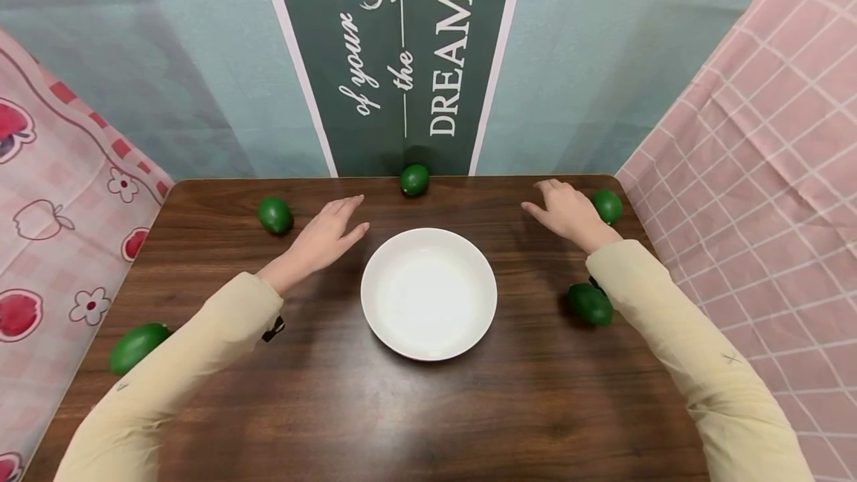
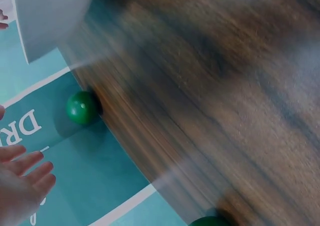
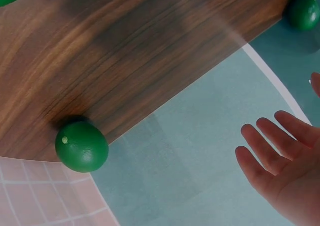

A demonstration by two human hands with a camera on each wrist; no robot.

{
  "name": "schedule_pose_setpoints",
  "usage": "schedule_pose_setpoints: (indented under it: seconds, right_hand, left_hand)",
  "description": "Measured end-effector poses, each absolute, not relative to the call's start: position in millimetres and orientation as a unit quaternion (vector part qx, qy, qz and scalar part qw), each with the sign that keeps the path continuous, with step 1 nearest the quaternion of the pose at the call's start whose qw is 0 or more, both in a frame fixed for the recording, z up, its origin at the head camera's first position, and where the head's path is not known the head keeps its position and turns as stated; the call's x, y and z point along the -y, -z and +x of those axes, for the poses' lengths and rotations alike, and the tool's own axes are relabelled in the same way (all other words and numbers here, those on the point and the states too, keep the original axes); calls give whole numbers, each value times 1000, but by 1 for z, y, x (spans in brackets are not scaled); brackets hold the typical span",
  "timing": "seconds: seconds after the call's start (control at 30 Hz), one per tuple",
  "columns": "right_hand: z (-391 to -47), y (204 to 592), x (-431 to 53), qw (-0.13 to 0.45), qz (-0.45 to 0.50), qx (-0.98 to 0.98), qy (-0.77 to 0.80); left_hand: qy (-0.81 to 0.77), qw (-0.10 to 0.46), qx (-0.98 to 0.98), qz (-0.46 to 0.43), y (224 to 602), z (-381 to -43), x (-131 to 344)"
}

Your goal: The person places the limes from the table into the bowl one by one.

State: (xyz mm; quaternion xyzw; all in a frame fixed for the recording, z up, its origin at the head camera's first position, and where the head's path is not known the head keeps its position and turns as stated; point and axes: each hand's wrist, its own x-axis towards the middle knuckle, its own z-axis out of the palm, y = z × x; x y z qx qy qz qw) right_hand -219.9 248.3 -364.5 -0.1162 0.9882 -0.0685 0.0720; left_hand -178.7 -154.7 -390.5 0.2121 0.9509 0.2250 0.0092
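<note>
Has the white bowl [image 1: 428,296] set rim-up on the desk [image 1: 415,422], roughly midway between the arms, presumably for an equal reach from either side. Spreads the green things around that bowl rather than inside it, perhaps to share them out between two hands. Finds a back lime [image 1: 414,179] beyond the bowl at the desk's far edge, a left lime [image 1: 274,215] left of and beyond the bowl, and a long fruit [image 1: 137,349] far left of it and nearer the body, partly covered by the left sleeve [image 1: 201,355]. Finds, too, a right lime [image 1: 607,207] right of and beyond the bowl, near the corner, and a dark fruit [image 1: 589,305] right of the bowl, just beside the right sleeve [image 1: 696,348].

Holds the left hand [image 1: 323,238] just left of the bowl's far side, with straight fingers [image 2: 27,162] close together and the thumb apart, gripping nothing; likely raised so to clear the rim. Holds the right hand [image 1: 565,214] right of and beyond the bowl, near the right lime, with fingers [image 3: 262,147] apart and equally unloaded. Cannot tell real fruit from imitation. Beyond the bowl, hangs a lettered cloth [image 1: 402,58], probably as a screen.
</note>
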Motion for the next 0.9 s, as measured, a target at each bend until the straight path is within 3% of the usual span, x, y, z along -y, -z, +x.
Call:
schedule_pose_setpoints:
  seconds: [0.9]
  right_hand:
    - [-196, 358, -266, 62, -131, -986, 80]
  left_hand:
    - [-257, -20, -937, 234, 393, -147, 145]
